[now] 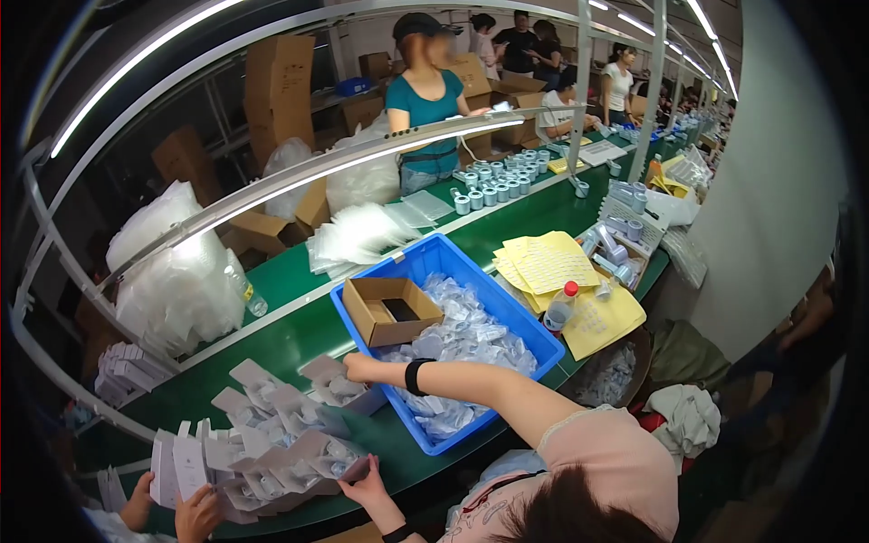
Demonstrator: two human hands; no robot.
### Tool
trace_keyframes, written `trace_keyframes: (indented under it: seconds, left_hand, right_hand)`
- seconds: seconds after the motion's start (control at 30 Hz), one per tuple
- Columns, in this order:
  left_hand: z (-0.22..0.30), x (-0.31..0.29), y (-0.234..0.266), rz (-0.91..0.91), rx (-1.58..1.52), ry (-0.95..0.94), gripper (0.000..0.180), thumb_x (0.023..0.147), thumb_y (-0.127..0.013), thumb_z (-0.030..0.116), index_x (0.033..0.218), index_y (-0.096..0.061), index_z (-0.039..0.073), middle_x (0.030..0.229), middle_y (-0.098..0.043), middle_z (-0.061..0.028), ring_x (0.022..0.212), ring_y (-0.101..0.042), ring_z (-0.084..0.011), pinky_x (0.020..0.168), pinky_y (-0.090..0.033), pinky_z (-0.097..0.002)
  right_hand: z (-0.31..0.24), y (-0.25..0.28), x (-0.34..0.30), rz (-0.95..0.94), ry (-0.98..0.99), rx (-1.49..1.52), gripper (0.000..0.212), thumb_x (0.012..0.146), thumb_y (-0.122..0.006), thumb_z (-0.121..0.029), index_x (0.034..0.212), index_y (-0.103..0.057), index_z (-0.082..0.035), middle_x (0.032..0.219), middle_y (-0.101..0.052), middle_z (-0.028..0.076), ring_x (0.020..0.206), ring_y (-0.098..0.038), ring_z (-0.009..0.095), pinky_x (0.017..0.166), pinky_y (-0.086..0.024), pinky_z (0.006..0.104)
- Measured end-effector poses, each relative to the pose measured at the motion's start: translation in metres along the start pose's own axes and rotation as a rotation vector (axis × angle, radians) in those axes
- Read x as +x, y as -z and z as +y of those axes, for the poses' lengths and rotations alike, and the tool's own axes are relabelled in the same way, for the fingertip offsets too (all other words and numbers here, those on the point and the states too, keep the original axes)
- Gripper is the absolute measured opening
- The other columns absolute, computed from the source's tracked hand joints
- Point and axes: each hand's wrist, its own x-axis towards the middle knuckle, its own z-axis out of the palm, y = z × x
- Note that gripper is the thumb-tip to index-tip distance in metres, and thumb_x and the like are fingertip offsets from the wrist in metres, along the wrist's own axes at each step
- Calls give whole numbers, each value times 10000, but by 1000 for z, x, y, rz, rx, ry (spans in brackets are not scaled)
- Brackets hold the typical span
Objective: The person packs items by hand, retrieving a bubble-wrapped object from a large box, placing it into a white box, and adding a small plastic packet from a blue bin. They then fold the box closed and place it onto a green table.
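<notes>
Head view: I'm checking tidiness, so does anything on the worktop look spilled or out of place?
No spill shows. Right of the blue bin, yellow sheets lie askew, overlapping at different angles. A red-capped bottle is on or beside them; it looks like a drink bottle, odd among work materials.

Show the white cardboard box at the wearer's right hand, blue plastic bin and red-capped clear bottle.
White cardboard box (189, 468), head view: face.
Blue plastic bin (493, 296), head view: inner wall.
Red-capped clear bottle (558, 313), head view: body.
</notes>
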Motion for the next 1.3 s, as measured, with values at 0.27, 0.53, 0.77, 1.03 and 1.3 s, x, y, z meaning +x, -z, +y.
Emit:
trace_keyframes:
  seconds: [0.27, 0.53, 0.77, 1.03, 1.3]
  left_hand:
    - [-1, 9, 0, -61, 100, -129, 595, 808, -538, 469, 1192, -406, 35, 1237, -369, -162, 1076, -363, -389, 926, -355, -554]
    - [-5, 7, -3, -36, 157, -240, 622, 808, -528, 494, 1150, -400, -10, 1147, -401, -174, 1063, -371, -327, 916, -361, -541]
    - [6, 3, 3, -89, 60, -59, 531, 846, -494, 415, 1247, -381, 87, 1297, -317, -203, 1171, -325, -396, 941, -341, -586]
    - [3, -5, 5, -186, -157, -47, 431, 891, -425, 274, 1283, -350, 110, 1378, -240, -204, 1232, -281, -436, 988, -301, -603]
    - [19, 4, 39, -219, -95, -33, 458, 871, -433, 303, 1274, -314, 122, 1376, -234, -220, 1249, -262, -442, 1003, -248, -623]
  right_hand:
    - [-19, -20, 1, -105, 68, -60, 230, 707, -533, -2, 908, -578, 99, 820, -626, 242, 702, -644, 376, 473, -526, 451]
    - [-12, -40, -10, -193, -149, 314, 362, 727, -573, -115, 1040, -530, 61, 1020, -577, 260, 798, -634, 386, 485, -533, 481]
    - [-10, -46, -33, -331, -425, 700, 685, 717, -596, -278, 1277, -288, -32, 1274, -361, 261, 1137, -424, 380, 688, -484, 573]
    - [-5, -70, -32, -388, -304, 595, 719, 708, -597, -293, 1295, -255, -57, 1251, -365, 243, 1084, -429, 378, 722, -467, 580]
    - [-5, -86, -55, -362, -285, 625, 736, 699, -637, -289, 1293, -269, -57, 1220, -410, 221, 1096, -447, 356, 737, -449, 560]
